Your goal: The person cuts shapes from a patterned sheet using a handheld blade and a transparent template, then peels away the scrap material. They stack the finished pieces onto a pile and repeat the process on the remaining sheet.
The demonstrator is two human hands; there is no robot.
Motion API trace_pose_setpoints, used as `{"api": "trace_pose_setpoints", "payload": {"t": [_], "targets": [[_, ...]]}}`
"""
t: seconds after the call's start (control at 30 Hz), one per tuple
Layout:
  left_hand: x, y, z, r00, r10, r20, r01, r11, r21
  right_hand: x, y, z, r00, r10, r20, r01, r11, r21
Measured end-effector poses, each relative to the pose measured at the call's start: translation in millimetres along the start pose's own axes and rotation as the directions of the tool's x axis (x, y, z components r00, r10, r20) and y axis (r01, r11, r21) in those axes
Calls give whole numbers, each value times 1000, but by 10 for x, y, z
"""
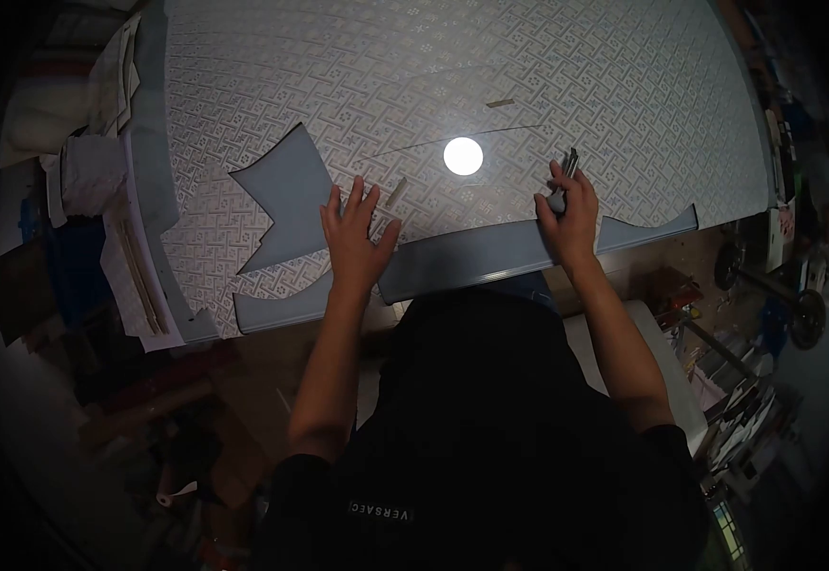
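Note:
A light sheet with a woven-look print (624,105) covers most of the table. My left hand (357,233) lies on it with fingers spread, beside an angular gap where the blue-grey tabletop (286,195) shows. Near its fingertips is a small narrow strip (396,193). My right hand (576,214) rests by the sheet's near edge, fingers curled round a slim silver tool with a dark tip (570,164); its exact kind I cannot tell. Between the hands, a long curved cut line (462,140) runs across the sheet.
A bright round spot of light (463,156) falls on the sheet. Another small strip (500,103) lies farther back. Scrap pieces (134,276) are stacked at the table's left side. Below on the right are a barbell-like metal stand (766,290) and piled offcuts (733,428).

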State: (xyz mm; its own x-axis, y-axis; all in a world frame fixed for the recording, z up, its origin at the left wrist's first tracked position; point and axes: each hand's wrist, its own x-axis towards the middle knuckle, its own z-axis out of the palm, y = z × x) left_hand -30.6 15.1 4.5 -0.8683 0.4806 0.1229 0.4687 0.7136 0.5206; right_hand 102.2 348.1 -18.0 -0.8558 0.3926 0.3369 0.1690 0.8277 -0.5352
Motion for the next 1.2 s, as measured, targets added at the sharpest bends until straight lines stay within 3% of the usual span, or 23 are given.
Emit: {"api": "trace_pose_setpoints", "payload": {"t": [0.53,0.6,0.63,0.7,0.8,0.83,0.9,0.97,1.03,1.1,1.17,1.2], "targets": [[14,23,-15,1000,0,15,1,998,-71,58,-89,-104,998,34,62,-33,999,-17],[42,44,-45,1000,10,22,-8,997,-81,83,-140,-180,988,151,-20,-139,950,279],[76,51,-69,1000,6,20,-6,1000,-15,67,-128,-247,987,160,-29,-147,952,267],[188,123,-59,997,44,-62,-37,994,107,-9,-113,-399,922,386,-32,-368,899,236],[608,388,5,996,83,-23,-83,996,-23,62,-264,-728,876,470,106,-476,808,348],[837,562,-2,984,165,71,-161,985,-61,45,-272,-734,874,474,105,-479,810,338],[1188,888,222,952,289,103,-278,955,-107,17,-285,-745,897,429,104,-441,854,278],[1495,1213,408,900,362,243,-326,929,-177,57,-377,-747,909,394,139,-416,882,219],[1685,1513,532,878,356,320,-319,933,-165,87,-477,-712,915,364,174,-391,906,162],[1785,1709,645,848,353,396,-319,936,-152,108,-545,-678,854,466,232,-499,860,111],[1839,1816,724,807,300,509,-404,908,106,66,-531,-617,864,461,205,-486,869,97],[1863,1846,750,805,300,512,-402,910,100,66,-551,-600,874,451,179,-471,877,93]]}}
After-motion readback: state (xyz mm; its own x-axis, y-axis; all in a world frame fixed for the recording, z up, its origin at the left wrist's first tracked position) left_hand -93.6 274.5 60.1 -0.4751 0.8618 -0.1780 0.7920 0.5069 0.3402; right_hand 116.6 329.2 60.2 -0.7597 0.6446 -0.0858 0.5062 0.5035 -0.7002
